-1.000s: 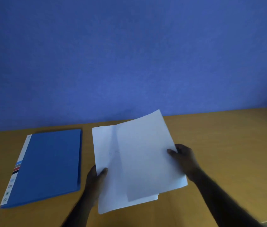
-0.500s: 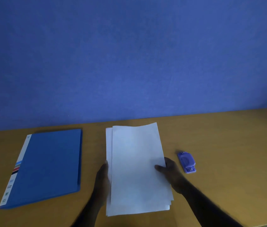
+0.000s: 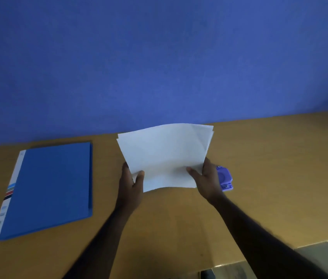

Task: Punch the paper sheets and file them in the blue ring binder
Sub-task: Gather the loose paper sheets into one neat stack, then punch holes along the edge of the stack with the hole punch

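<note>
Holding paper sheets (image 3: pixel 165 156) tilted up, long axis pointing away, both hands.

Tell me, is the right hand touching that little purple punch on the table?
Cannot tell. In the head view the right hand, gripping the paper sheets, overlaps the purple punch and hides any gap.

One blue binder (image 3: pixel 48 188), one purple punch (image 3: pixel 225 178), several paper sheets (image 3: pixel 165 156) (edges fanned, count unclear).

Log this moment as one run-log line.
step: squaring sheets | paper sheets: held off desk by left hand and right hand | punch: on desk, untouched | binder: closed
</note>
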`<state>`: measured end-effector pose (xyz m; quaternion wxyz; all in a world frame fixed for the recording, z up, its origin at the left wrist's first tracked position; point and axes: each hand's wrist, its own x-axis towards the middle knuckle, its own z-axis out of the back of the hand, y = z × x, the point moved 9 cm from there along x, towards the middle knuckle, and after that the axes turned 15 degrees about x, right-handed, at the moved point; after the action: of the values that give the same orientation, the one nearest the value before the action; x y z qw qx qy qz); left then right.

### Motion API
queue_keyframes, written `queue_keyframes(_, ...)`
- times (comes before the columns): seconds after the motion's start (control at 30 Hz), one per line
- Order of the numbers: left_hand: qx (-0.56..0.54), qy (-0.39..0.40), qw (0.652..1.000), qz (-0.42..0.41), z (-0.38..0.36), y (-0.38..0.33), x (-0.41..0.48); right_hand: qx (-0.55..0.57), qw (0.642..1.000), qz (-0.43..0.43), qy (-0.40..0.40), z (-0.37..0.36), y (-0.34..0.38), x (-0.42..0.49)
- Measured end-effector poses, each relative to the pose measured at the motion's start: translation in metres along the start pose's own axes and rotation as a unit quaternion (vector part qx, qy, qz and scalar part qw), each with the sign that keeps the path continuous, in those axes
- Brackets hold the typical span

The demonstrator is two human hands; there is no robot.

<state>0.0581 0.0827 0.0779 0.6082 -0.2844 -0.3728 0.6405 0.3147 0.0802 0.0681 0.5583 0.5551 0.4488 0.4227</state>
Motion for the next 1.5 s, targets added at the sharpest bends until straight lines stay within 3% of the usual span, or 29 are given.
queue_keyframes(0.17, 0.0, -0.013, 1.0, -0.001, -0.016, 0.002, -0.014, 0.055, 0.998, -0.002, -0.028, 0.002, -0.01, -0.011)
queue_keyframes(0.37, -0.007, -0.102, 0.995, 0.0, -0.009, -0.006, -0.032, 0.093, 0.994, 0.026, -0.05, -0.004, -0.004, -0.023)
queue_keyframes(0.6, 0.012, -0.086, 0.994, 0.059, -0.024, 0.017, -0.047, 0.061, 0.997, 0.002, -0.044, -0.003, -0.034, -0.036)
queue_keyframes(0.83, 0.059, -0.073, 0.994, 0.061, -0.023, 0.02, -0.036, 0.022, 0.999, -0.009, -0.021, -0.005, -0.037, -0.031)
queue_keyframes(0.93, 0.086, -0.032, 0.992, 0.083, -0.027, 0.031, -0.027, -0.006, 0.999, -0.035, -0.034, 0.005, -0.045, -0.022)
queue_keyframes(1.23, 0.124, 0.15, 0.963, 0.185, -0.076, 0.087, -0.042, -0.089, 0.969, -0.226, -0.04, 0.033, -0.101, -0.033)
queue_keyframes(1.5, 0.083, 0.141, 0.962, 0.219, -0.102, 0.085, -0.046, -0.148, 0.96, -0.233, -0.037, 0.063, -0.117, -0.027)
